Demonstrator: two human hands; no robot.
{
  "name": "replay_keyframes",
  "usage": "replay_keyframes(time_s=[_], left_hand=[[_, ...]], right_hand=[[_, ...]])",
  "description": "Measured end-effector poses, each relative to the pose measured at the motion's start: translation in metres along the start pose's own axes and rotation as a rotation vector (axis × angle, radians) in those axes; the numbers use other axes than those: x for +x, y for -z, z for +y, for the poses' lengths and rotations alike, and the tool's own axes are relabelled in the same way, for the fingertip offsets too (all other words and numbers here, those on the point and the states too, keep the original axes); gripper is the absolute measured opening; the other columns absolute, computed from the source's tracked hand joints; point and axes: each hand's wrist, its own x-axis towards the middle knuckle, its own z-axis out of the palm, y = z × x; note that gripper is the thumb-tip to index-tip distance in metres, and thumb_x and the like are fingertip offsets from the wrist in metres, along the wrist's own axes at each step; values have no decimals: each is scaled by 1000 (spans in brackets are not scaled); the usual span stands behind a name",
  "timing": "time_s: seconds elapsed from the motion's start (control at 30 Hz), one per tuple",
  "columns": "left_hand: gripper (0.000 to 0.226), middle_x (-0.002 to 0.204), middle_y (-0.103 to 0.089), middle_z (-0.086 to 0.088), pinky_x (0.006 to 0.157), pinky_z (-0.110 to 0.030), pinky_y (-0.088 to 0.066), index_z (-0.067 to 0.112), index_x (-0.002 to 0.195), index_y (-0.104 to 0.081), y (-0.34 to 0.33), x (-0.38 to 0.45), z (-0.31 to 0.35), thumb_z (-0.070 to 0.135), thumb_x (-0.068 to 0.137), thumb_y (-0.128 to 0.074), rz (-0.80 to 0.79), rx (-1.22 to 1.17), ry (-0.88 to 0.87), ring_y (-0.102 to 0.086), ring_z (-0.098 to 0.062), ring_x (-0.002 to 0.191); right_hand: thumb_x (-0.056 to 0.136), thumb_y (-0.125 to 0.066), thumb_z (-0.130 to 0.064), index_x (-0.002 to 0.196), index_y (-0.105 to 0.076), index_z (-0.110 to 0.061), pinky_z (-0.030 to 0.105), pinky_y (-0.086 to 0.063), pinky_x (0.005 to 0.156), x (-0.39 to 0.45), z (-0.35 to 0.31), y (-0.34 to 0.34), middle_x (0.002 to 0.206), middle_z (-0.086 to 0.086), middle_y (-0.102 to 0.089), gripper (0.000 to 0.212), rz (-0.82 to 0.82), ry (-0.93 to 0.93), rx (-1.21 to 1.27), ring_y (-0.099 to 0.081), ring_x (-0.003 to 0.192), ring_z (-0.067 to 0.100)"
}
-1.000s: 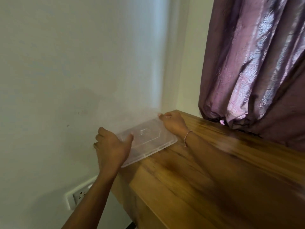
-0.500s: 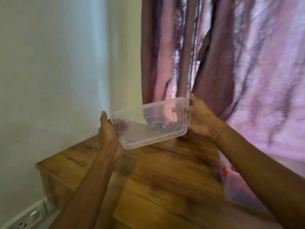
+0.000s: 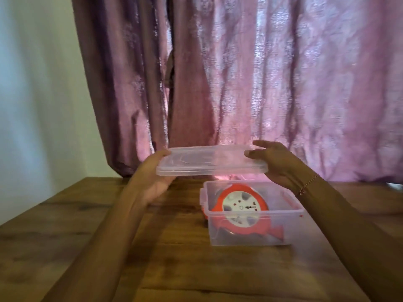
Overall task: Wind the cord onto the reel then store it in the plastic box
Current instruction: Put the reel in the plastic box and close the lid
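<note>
A clear plastic box [image 3: 250, 234] stands open on the wooden table, right of centre. Inside it lies a red cord reel [image 3: 242, 210] with a white socket face, tilted toward me. I hold the clear plastic lid [image 3: 209, 161] level in the air above and a little left of the box. My left hand [image 3: 156, 175] grips the lid's left end from below. My right hand [image 3: 277, 163] holds its right end, with a thin bracelet on the wrist. The cord itself is hard to make out inside the reel.
The wooden table [image 3: 65, 225] spreads out to the left and the front of the box. A purple curtain [image 3: 239, 83] hangs right behind the table. A pale wall [image 3: 32, 94] stands at the left.
Both hands picked the lid up from the table's corner by the wall and carried it right. It is now level above the open box, which has come into view.
</note>
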Motion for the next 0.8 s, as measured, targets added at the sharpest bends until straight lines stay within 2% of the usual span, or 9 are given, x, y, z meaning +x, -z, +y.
replay_keyframes(time_s=[0.07, 0.1, 0.23, 0.33, 0.4, 0.47, 0.53, 0.63, 0.8], left_hand=[[32, 113, -68, -22, 103, -41, -49, -3, 119, -64, -17, 6, -13, 5, 98, -42, -26, 128, 25, -65, -30, 103], [32, 113, -68, -23, 97, -42, -52, -2, 119, -65, -26, 8, -20, 6, 97, -44, -35, 206, 29, -65, -32, 102], [18, 96, -68, -13, 69, -33, -50, 7, 103, -67, -54, 16, -48, 11, 97, -49, 35, 524, -35, -63, -22, 79], [17, 91, -61, -4, 59, -27, -47, 10, 106, -60, -65, 12, -69, 16, 103, -44, 22, 739, -32, -56, -13, 75], [17, 89, -56, 1, 50, -12, -45, 10, 106, -55, -64, 10, -81, 14, 107, -39, -11, 867, -35, -52, -7, 73], [16, 85, -51, 3, 45, -2, -39, 7, 106, -52, -59, 14, -92, 11, 108, -37, -1, 908, -35, -49, -6, 71], [15, 81, -50, 5, 41, -2, -36, 6, 105, -53, -55, 15, -98, 10, 107, -39, 26, 908, -14, -48, -6, 70], [15, 81, -51, 6, 40, -3, -37, 6, 105, -55, -50, 14, -100, 10, 106, -41, 34, 919, 9, -49, -6, 70], [19, 84, -61, 1, 44, -11, -45, 6, 101, -62, -42, 14, -103, 10, 104, -44, 29, 832, 36, -57, -10, 70]], right_hand=[[85, -69, 6, 112, -64, 5, 28, -57, 56, -7, -3, 23, 99, 20, -69, 28, 51, -51, -46, -72, 71, 22], [87, -69, 2, 104, -67, 5, 29, -56, 57, -9, -2, 33, 93, 19, -69, 17, 62, -82, -95, -70, 66, 22], [93, -67, -16, 119, -66, -5, 47, -56, 89, -10, 13, 67, 110, 12, -71, 29, 158, -82, -346, -69, 96, 29], [100, -57, -22, 120, -65, -11, 50, -54, 96, -15, 27, 78, 113, 5, -69, 24, 171, -29, -540, -67, 100, 28], [102, -50, -23, 111, -66, -12, 52, -52, 97, -17, 37, 82, 111, 6, -68, 21, 159, -4, -644, -66, 100, 28], [103, -44, -21, 117, -65, -7, 50, -51, 98, -21, 44, 82, 114, 11, -67, 29, 134, -2, -709, -64, 103, 28], [105, -41, -20, 124, -62, -3, 44, -47, 101, -22, 49, 81, 117, 11, -63, 32, 129, -15, -729, -59, 105, 25], [105, -42, -20, 124, -63, -3, 45, -48, 101, -18, 57, 81, 118, 11, -64, 33, 134, -38, -744, -60, 106, 26], [103, -42, -20, 107, -69, -4, 44, -55, 82, -17, 67, 83, 103, 13, -70, 32, 109, -100, -769, -67, 96, 32]])
